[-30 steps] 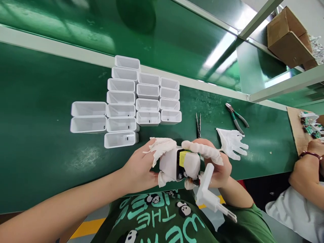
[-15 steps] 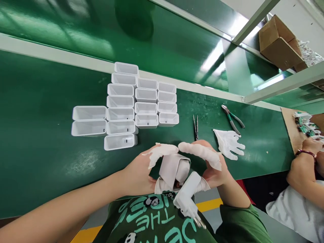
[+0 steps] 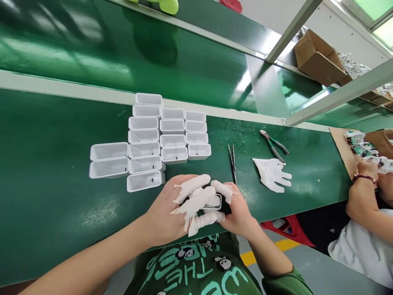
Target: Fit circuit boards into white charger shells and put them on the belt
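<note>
My left hand [image 3: 170,211] and my right hand [image 3: 238,213] meet above the table's near edge, both closed around a small white rectangular plastic housing [image 3: 216,202]. White finger cots with ragged ends cover the thumbs and fingers that show. The left fingers lie across the housing and hide most of it. Only an end with a rounded rim and a dark gap shows between the hands. The plug with metal pins is not visible now. Just beyond my right hand lie metal tweezers [image 3: 232,164], tips pointing away.
Several open white plastic housings [image 3: 144,135] stand in rows at centre left. To the right lie green-handled cutting pliers [image 3: 273,145] and a white glove [image 3: 273,174]. A co-worker's hands [image 3: 367,170] handle parts by a cardboard box at far right. A metal post [image 3: 340,92] slants above.
My hands have closed in from a wider hold, and the left fingers now cover the housing. The pinned plug that hung below has gone from sight. The view has shifted a little.
</note>
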Demonstrator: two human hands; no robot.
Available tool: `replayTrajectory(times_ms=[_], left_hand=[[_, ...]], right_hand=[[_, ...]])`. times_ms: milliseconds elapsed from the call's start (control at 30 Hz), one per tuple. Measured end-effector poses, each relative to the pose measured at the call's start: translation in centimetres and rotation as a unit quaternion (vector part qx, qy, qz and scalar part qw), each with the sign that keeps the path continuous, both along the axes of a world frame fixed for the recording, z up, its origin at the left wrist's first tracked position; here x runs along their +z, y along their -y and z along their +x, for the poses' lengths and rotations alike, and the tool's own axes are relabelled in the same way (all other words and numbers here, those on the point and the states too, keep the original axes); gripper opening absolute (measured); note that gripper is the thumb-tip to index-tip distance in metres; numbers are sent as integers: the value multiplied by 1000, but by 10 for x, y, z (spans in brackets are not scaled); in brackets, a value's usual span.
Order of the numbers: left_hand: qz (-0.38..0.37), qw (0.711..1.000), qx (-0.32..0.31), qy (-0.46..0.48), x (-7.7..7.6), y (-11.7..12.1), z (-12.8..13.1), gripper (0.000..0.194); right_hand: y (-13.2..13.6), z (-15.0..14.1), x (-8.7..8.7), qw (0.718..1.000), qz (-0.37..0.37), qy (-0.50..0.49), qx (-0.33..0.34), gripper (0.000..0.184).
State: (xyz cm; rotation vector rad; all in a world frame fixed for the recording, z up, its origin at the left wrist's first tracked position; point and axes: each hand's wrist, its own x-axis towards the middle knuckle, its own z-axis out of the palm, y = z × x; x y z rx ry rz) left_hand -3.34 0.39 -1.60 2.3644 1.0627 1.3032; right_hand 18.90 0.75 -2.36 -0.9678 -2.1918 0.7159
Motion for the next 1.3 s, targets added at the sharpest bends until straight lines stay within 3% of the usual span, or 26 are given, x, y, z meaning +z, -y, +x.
replayTrajectory(times_ms=[100,167,467,667,733,833,967,1167,1300], left_hand=[[11,999,28,-14,0,2,2,19],[30,999,42,-11,2,1,3,10],[126,991,50,-2,9,2,3,21],[159,986,42,34,11,3,0,17],[126,990,36,58,11,4,2,12],[8,995,-11,98,11,3,5,18],[-130,975,-64,169,13,-2,5,22],[-244,948,12,205,8,-3,3,19],[-344,902,14,260,9,-6,6,12]], right_hand=[[5,-5,3,999,-20,-29,-13,55],[7,-8,6,999,-20,-38,-16,47],[7,-12,3,998,-4,-70,0,31],[9,-13,0,998,-12,-42,-34,46],[9,-12,-1,998,-14,-47,-38,50],[10,-12,-3,998,-6,-48,-40,48],[10,-12,-7,998,6,-49,-48,43],[12,-11,-9,998,25,-49,-33,53],[13,-5,-5,999,-1,-31,18,48]])
